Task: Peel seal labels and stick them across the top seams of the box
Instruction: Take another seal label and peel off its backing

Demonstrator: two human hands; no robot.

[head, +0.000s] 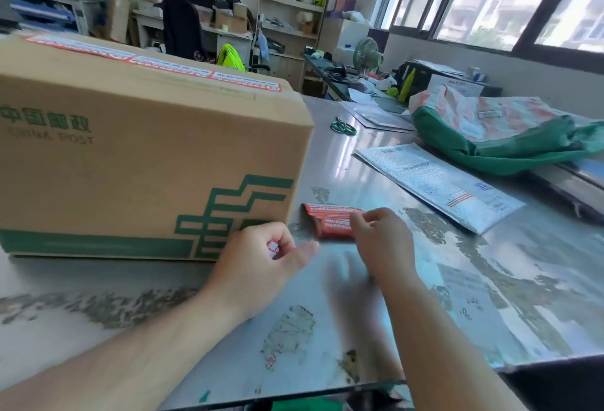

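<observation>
Box (147,155) stood left on table (425,296), labels (170,65) already along top seam. Strip (330,219) of red seals lay on table just right of box, right hand (379,240) pinching its near end. Left hand (258,257) curled round small red-white scrap (274,247); label or backing, could not tell.

Risks: peeled seal could fold on itself or cling to fingers; crooked placement would miss seam.

Table metal, glossy, blotched with residue. Scissors (343,127), mailer (438,181), green sack (510,145) further right. Cluttered office behind: shelves (294,2), fan (367,52).
</observation>
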